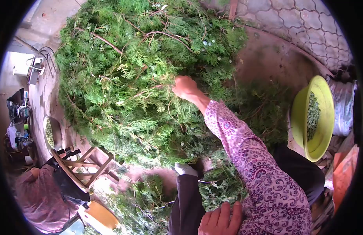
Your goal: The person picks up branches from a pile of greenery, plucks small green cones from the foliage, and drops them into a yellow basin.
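My right hand (184, 87), at the end of a purple-and-white patterned sleeve, reaches into a big heap of green cypress branches (107, 86). Its fingers are closed around the reddish-brown stem of a cypress branch (156, 87), whose sprays spread to the left. At the bottom edge lies my left hand (221, 220), beside the patterned sleeve and close to my dark trouser leg (186, 201). Its fingers are stretched side by side, with nothing visible in them; the palm is hidden. Small pale-blue cones (207, 43) show among the upper sprays.
A yellow-green basin (324, 129) holding small green cones stands tilted in view at right. At lower left are a wooden stool (91, 166), another person's sleeve (44, 196) and an orange basin (101, 215). Another container of cones (54, 135) stands farther left.
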